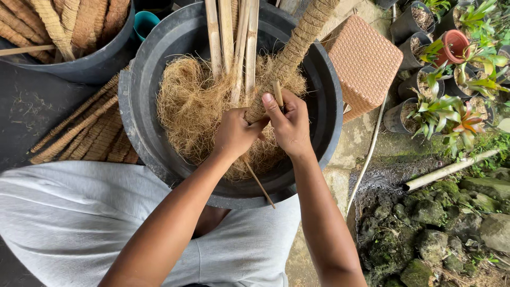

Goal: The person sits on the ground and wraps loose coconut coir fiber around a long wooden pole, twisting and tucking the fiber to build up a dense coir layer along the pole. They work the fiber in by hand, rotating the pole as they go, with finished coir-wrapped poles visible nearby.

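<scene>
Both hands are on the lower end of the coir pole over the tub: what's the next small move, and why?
Probably pull a little more loose fibre up against the pole's bare lower end. The left hand and right hand both clamp where the wrapping stops, and a thin stick juts out uncovered below them.

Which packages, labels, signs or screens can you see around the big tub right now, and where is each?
None in view: no package, label, sign or screen.
Only unmarked containers show:
black tub, centre, round, holding loose brown fibre.
second dark tub, top left, round, full of fibre-wrapped poles.
black plant pots, top right, round, plain.
terracotta pot, top right, round, orange-red.
woven stool, right of the tub, square, tan.
</scene>
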{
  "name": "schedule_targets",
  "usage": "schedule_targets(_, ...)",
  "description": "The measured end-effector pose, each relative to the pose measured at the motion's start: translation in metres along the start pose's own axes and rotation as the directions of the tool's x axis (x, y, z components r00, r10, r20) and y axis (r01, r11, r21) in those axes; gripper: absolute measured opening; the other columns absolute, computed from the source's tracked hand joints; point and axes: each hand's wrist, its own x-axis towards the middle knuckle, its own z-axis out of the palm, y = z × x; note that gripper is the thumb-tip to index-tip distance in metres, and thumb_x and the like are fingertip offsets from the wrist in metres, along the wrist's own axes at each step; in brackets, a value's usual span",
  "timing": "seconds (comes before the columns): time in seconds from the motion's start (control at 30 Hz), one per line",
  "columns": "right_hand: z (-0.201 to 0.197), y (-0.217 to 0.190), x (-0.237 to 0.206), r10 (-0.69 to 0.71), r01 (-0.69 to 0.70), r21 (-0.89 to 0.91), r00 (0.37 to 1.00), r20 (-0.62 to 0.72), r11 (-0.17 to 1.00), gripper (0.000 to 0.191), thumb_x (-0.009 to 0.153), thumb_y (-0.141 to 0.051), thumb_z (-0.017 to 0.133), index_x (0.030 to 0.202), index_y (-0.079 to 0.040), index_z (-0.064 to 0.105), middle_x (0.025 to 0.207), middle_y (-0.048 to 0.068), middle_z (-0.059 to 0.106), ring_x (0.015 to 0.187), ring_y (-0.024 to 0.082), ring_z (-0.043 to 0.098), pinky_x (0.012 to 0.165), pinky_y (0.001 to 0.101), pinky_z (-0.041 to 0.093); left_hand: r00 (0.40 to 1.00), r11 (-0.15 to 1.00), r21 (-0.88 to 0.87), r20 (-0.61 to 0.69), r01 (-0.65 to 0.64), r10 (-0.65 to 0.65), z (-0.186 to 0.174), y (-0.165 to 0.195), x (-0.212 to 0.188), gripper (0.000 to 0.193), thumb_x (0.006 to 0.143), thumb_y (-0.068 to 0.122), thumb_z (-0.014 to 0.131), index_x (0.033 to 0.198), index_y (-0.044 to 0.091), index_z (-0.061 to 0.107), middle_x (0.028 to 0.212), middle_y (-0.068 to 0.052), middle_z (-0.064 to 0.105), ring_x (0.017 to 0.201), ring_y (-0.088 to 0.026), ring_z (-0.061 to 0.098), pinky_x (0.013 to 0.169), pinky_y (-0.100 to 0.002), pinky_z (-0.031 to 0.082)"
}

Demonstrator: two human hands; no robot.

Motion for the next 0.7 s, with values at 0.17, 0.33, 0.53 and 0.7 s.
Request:
schedule_targets(0.17, -0.002, -0.003, 0.003, -0.009, 0.010, -0.046, 1.000, 0.024, 0.999, 0.035, 0.107, -0.030, 0.062, 0.083, -0.007, 0.054, 0.070, -0.007, 0.043, 0.066, 0.003, 0.038, 0.056, 0.0253, 0.032, 0.999, 0.996, -0.083, 0.013, -0.046, 0.048, 0.001, -0.006, 0.000, 0.015, 0.090, 0.016, 0.072, 0.091, 0.001, 0.071, 0.061, -0.006, 0.070, 0.053, -0.012, 0.071, 0.049, -0.026, 0.054)
schedule_targets(0.33, -0.003, -0.003, 0.006, 0.055, -0.053, -0.050, 0.997, 0.045, 0.997, 0.032, 0.106, -0.030, 0.061, 0.084, -0.007, 0.055, 0.067, -0.008, 0.043, 0.062, 0.003, 0.039, 0.054, 0.0249, 0.031, 1.000, 1.000, -0.018, 0.014, 0.025, -0.024, -0.001, -0.008, -0.002, 0.016, 0.089, 0.021, 0.073, 0.091, 0.005, 0.071, 0.054, -0.003, 0.062, 0.040, -0.011, 0.052, 0.040, -0.030, 0.040)
schedule_targets(0.53, -0.004, 0.002, 0.006, 0.026, -0.024, -0.041, 0.998, 0.052, 0.999, 0.031, 0.107, -0.030, 0.062, 0.087, -0.007, 0.058, 0.069, -0.008, 0.045, 0.063, 0.002, 0.040, 0.054, 0.0247, 0.033, 0.997, 0.982, -0.190, 0.075, 0.018, -0.004, -0.001, -0.010, 0.000, 0.022, 0.090, 0.028, 0.072, 0.089, 0.006, 0.068, 0.048, 0.003, 0.061, 0.036, -0.004, 0.057, 0.036, -0.025, 0.045)
schedule_targets(0.7, -0.004, 0.003, 0.005, 0.046, -0.045, -0.015, 0.998, 0.048, 0.999, 0.033, 0.107, -0.031, 0.061, 0.085, -0.008, 0.056, 0.065, -0.007, 0.045, 0.058, 0.003, 0.037, 0.052, 0.0251, 0.030, 0.977, 0.979, 0.021, 0.060, 0.202, -0.203, 0.001, -0.012, -0.006, 0.034, 0.090, 0.032, 0.075, 0.078, 0.002, 0.066, 0.045, 0.003, 0.049, 0.033, -0.008, 0.035, 0.033, -0.028, 0.027)
